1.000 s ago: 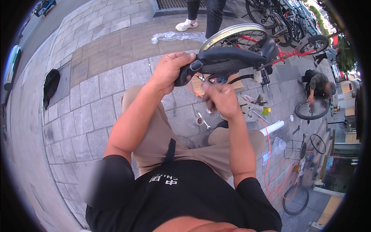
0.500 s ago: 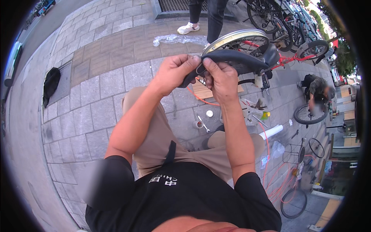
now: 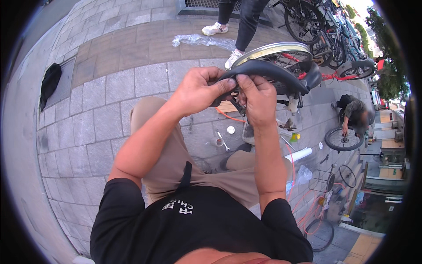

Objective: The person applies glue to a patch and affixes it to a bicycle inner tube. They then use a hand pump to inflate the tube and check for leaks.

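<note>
A black rubber bicycle inner tube point(image 3: 268, 71), smooth and rounded, arches up and to the right from my hands. My left hand point(image 3: 198, 91) pinches it between thumb and curled fingers. Close beside it, my right hand point(image 3: 258, 97) grips the same stretch, its thumb on top. The two thumbs are almost touching. Just beyond stands a spoked wheel with a pale metal rim point(image 3: 281, 46), bare of a tyre along its visible top edge. A red bicycle frame point(image 3: 336, 75) reaches right behind it. My fingertips under the tube are mostly hidden.
A wrench point(image 3: 223, 141), a tape roll point(image 3: 218, 142) and a white round lid point(image 3: 231, 130) lie on the paving. Orange hose point(image 3: 303, 220) coils at right. A person in dark trousers point(image 3: 250, 22) stands ahead; another person point(image 3: 354, 110) crouches over a wheel point(image 3: 343, 140).
My hands have shifted slightly along the tube, which now looks rounder and arches higher. My view has turned slightly. The standing person's second shoe now shows.
</note>
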The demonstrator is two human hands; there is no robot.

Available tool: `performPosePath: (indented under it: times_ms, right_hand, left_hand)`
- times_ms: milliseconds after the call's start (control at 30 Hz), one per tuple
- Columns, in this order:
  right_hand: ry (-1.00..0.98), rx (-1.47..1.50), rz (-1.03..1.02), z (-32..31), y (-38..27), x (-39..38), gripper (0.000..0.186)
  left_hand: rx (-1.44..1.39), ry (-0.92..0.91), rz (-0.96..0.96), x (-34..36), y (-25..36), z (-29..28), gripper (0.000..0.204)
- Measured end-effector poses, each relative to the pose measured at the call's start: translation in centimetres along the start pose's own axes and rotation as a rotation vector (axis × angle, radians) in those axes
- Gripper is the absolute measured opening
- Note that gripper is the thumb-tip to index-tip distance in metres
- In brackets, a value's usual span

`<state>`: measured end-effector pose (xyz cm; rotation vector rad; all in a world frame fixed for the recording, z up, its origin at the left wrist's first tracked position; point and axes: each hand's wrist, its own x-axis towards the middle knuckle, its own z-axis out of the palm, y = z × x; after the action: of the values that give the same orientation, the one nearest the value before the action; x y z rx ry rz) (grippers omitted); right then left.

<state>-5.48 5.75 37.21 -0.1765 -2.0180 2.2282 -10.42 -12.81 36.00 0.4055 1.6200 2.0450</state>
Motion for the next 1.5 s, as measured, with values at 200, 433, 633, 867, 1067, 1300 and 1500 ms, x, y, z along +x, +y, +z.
performPosePath:
  times_ms: [200,433,633,867,1067,1300,1500]
  right_hand:
    - [0.025,0.399,0.107,3.1,-1.9,-1.6,0.012]
    - [-0.147,0.42,0.22,1.7,-2.9,-2.5,0.016]
    - [-0.228,0.397,0.413,-0.2,-4.2,-2.6,0.019]
    - [-0.163,0.394,0.47,-0.2,-3.1,-0.1,0.022]
    - [-0.039,0.431,0.236,1.3,-1.0,-1.0,0.011]
    - [0.002,0.082,0.03,0.5,0.0,-2.8,0.017]
    - [-0.029,0.443,0.041,2.3,3.2,-3.8,0.025]
  left_hand:
    - [0.104,-0.067,0.247,-1.1,0.0,-0.4,0.026]
    - [0.375,-0.131,0.688,-0.8,-0.1,-1.0,0.02]
    - [0.412,-0.161,0.786,-0.6,-0.8,-0.9,0.018]
    - [0.484,-0.026,0.695,0.3,-1.8,-0.5,0.016]
    - [0.294,0.045,0.447,-0.8,-0.7,0.7,0.023]
    - [0.327,0.221,0.161,-2.4,-0.4,2.2,0.029]
    - [0.238,0.364,0.282,-3.5,-2.2,3.4,0.021]
